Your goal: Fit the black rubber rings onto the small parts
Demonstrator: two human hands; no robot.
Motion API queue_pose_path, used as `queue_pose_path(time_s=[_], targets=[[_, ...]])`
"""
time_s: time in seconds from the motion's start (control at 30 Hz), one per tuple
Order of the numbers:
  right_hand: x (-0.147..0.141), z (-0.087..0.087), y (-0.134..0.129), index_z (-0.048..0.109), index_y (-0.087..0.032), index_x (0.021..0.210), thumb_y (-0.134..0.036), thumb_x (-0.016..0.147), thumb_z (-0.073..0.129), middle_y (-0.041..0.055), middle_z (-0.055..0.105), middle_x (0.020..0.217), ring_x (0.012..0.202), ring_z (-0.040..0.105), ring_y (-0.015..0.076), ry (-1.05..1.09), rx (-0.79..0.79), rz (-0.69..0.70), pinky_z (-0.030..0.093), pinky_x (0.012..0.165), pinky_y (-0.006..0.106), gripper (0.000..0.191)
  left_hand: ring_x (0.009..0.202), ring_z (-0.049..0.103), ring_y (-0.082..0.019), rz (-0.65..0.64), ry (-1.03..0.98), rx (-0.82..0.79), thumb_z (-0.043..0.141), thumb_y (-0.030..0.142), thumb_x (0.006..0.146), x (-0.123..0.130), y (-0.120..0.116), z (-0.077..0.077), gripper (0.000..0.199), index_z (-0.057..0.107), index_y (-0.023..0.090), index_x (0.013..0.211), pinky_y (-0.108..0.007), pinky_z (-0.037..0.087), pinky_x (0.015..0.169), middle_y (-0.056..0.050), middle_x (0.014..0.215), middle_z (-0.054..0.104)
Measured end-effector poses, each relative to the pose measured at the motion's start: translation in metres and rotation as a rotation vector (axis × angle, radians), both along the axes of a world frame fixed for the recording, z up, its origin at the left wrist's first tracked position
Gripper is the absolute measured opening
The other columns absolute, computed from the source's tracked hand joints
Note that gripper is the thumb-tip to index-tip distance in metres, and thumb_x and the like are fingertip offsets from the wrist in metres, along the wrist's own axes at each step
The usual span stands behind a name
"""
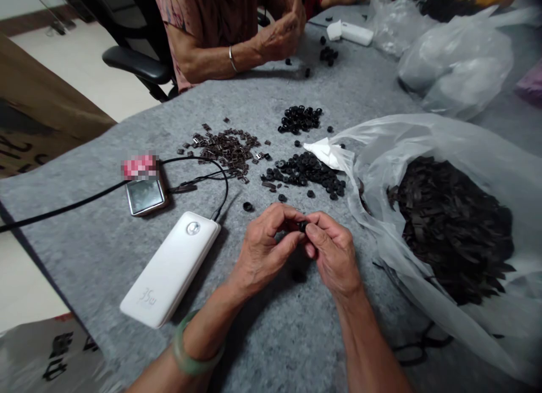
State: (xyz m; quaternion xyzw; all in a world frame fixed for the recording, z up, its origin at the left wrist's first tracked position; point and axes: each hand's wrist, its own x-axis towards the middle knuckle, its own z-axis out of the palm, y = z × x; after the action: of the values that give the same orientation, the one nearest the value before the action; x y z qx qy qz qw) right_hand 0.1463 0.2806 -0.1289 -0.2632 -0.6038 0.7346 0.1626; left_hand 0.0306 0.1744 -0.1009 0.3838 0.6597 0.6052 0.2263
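Observation:
Between the fingertips of both hands is a small round black plastic part (302, 226). My left hand (271, 240) pinches it from the left with thumb and forefinger, and my right hand (332, 246) grips it from the right. Just beyond them lies a pile of black discs (309, 173), with a heap of black ring-shaped parts (300, 119) farther back. Small brown metal clips (231, 150) are spread to the left of these. A single black ring (248, 206) sits near my left hand.
On the left lie a white power bank (173, 269) and a small screen device (146, 195), joined by black cables. To the right, an open plastic bag (376, 212) holds dark strips (453, 229). Across the table, another person's hands (282, 34) work over black parts. More bags (457, 60) stand behind.

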Motion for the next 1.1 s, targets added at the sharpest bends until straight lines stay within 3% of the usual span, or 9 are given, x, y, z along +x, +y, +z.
queue_pose_path(time_s=[0.47,0.7,0.87,1.1], targets=[[-0.002,0.005,0.0,0.058,-0.014,0.098,-0.049,0.085,0.069,-0.0023,0.054,0.074,0.054,0.044,0.0003,0.022,-0.137,-0.023,0.036,0.05,0.014,0.039,0.085,0.062,-0.013,0.033,-0.142,-0.032,0.07,0.02,0.087,0.0,0.0,-0.002,0.009,0.07,0.023,0.095,-0.029,0.051,0.081,-0.002,0.092,0.068],[-0.006,0.005,-0.003,0.056,-0.015,0.096,-0.052,0.083,0.07,-0.005,0.047,0.063,0.05,0.042,0.001,0.002,-0.221,-0.052,0.035,0.046,0.013,0.043,0.085,0.063,-0.016,0.045,-0.2,-0.058,0.073,0.027,0.087,0.0,0.001,-0.004,0.006,0.075,0.025,0.093,-0.033,0.051,0.081,-0.004,0.09,0.068],[-0.012,0.013,-0.004,0.056,-0.014,0.096,-0.053,0.076,0.073,-0.0061,0.045,0.063,0.047,0.04,0.0004,0.007,-0.315,-0.051,0.032,0.041,0.013,0.046,0.091,0.063,-0.017,0.046,-0.163,-0.019,0.073,0.026,0.088,0.002,0.001,-0.006,0.012,0.08,0.028,0.097,-0.035,0.052,0.089,-0.005,0.091,0.069],[-0.012,0.012,-0.004,0.051,-0.015,0.086,-0.055,0.073,0.078,-0.0067,0.043,0.061,0.045,0.038,-0.0002,-0.011,-0.341,-0.069,0.031,0.04,0.013,0.05,0.085,0.063,-0.016,0.01,-0.097,-0.056,0.07,0.031,0.091,0.003,0.001,-0.003,0.014,0.078,0.025,0.101,-0.032,0.051,0.083,-0.004,0.087,0.068]])
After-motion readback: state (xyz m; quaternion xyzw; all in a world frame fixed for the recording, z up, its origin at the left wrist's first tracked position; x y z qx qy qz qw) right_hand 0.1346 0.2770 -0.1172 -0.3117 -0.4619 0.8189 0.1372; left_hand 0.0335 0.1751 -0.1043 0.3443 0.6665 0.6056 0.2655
